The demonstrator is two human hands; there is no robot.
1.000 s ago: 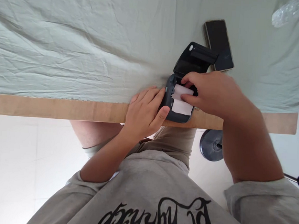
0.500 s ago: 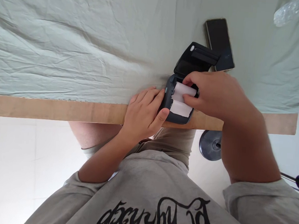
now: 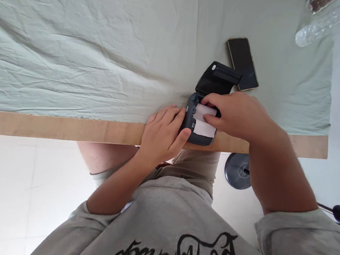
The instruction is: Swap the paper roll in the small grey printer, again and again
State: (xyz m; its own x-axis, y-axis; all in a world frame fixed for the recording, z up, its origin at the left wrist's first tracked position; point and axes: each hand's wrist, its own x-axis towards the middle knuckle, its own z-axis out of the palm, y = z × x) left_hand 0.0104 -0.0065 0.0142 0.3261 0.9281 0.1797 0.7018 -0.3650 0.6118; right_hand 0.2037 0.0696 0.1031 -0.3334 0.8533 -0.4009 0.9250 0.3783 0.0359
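Observation:
A small dark receipt printer [image 3: 202,140] sits at the table's front edge, its black lid [image 3: 216,79] swung up and back. Inside lies a white paper roll [image 3: 205,114], with a loose strip over the front of the printer. My right hand [image 3: 232,113] reaches in from the right, thumb and index finger closed around the roll; part of the roll is hidden behind the fingers. Flat against the printer's left side is my left hand [image 3: 163,133], fingers stretched out and thumb touching the front left corner.
Just behind the lid lies a phone [image 3: 243,62] on the pale green cloth [image 3: 104,59]. Clear plastic bottles [image 3: 315,33] lie at the far right. A wooden strip [image 3: 55,127] runs along the table's front edge. Below stands a round black base [image 3: 237,171].
The view has shifted, so the table things appear slightly lower and further left. Both hands keep nearly the same places on the printer and the paper roll.

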